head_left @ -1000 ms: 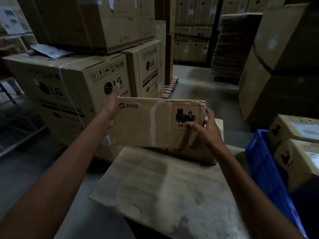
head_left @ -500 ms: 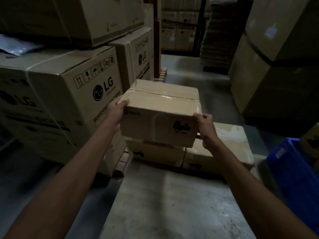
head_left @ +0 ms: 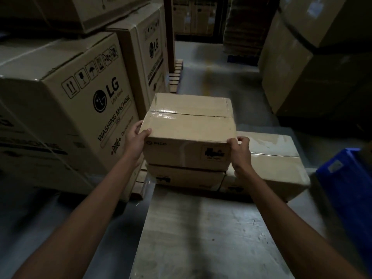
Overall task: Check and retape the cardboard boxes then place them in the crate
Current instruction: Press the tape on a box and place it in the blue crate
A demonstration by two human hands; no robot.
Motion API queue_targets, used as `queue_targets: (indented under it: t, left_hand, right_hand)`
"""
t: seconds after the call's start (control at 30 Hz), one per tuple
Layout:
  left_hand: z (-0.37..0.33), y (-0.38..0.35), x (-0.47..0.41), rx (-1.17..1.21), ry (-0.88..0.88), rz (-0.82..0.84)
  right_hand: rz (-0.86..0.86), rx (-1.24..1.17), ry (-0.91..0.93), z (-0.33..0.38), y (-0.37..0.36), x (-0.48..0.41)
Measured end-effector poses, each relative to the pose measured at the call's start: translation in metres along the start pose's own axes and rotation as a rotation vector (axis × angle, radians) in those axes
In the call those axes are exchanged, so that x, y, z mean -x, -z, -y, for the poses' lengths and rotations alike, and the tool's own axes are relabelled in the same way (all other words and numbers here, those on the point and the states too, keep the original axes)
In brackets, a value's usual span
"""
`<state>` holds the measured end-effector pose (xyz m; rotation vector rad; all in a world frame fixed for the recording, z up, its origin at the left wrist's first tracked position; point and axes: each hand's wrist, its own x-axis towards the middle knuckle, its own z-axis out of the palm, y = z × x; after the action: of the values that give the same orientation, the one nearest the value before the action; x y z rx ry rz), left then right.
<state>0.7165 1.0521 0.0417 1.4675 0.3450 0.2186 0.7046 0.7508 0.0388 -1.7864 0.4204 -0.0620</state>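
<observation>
Cardboard, brown, taped top: PICO box (head_left: 189, 133) atop a flat brown box (head_left: 185, 177) at the far edge of the grey bench (head_left: 201, 228). Fingers curled: left hand (head_left: 136, 143) grips its left corner, right hand (head_left: 240, 152) its right. Blue plastic crate (head_left: 350, 188) near right; tall LG carton (head_left: 80, 109) close left.

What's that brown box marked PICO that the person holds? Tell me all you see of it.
The PICO box is a brown cardboard carton, wider than tall. Glossy clear tape runs along its closed top seam. Its front shows the PICO name at left and a printed label at right, too blurred to read. It is level, top up. The left hand grips its left end, the right hand its near right corner. It sits on or just above a similar box on the table.
</observation>
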Motion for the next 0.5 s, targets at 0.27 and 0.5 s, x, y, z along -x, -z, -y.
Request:
queue_targets:
  t: [0.27, 0.5]
  left_hand:
    - [0.008, 0.010, -0.005, -0.050, -0.027, -0.005]
    - [-0.011, -0.026, 0.030, -0.929, -0.687, -0.098]
  right_hand:
    - [0.015, 0.011, 0.019, -0.004, -0.002, 0.006]
    - [-0.042, 0.367, 0.434, 0.005, 0.015, 0.027]
